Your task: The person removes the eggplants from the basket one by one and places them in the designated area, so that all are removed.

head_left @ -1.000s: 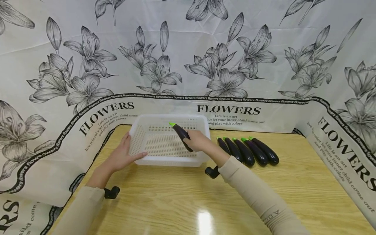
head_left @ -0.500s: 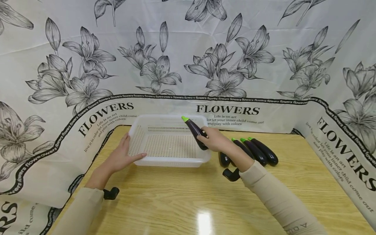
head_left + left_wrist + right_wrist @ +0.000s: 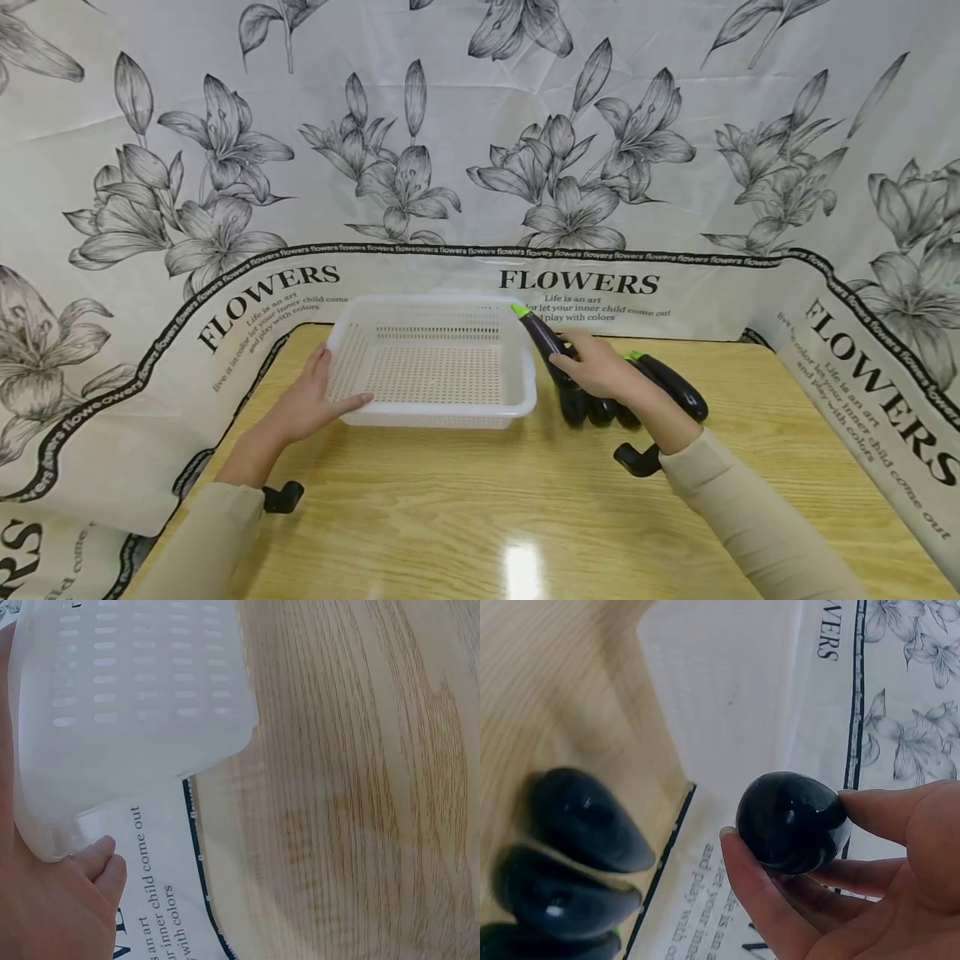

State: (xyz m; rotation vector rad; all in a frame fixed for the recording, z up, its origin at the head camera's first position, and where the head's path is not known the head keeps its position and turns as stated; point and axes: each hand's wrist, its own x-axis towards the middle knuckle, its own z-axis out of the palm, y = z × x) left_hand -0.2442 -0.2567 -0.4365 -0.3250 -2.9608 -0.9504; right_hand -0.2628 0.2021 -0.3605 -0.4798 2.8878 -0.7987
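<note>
My right hand [image 3: 596, 367] grips a dark purple eggplant [image 3: 543, 337] by its lower part, its green stem end pointing up and left past the basket's right rim. In the right wrist view the thumb and fingers close round that eggplant [image 3: 791, 823], its rounded end toward the camera. My left hand [image 3: 303, 404] holds the left front corner of a white perforated plastic basket [image 3: 435, 409], thumb over the rim. The left wrist view shows the basket wall [image 3: 142, 750] against the fingers [image 3: 111, 877]. Nothing lies inside the basket.
Several more eggplants [image 3: 675, 387] lie side by side on the wooden table [image 3: 420, 517], right of the basket and partly hidden by my right hand. A white flower-printed cloth [image 3: 405, 200] hangs behind the table and along its sides.
My right hand has moved right with the eggplant, from over the basket to above the row of eggplants. The left hand has stayed at the basket's corner.
</note>
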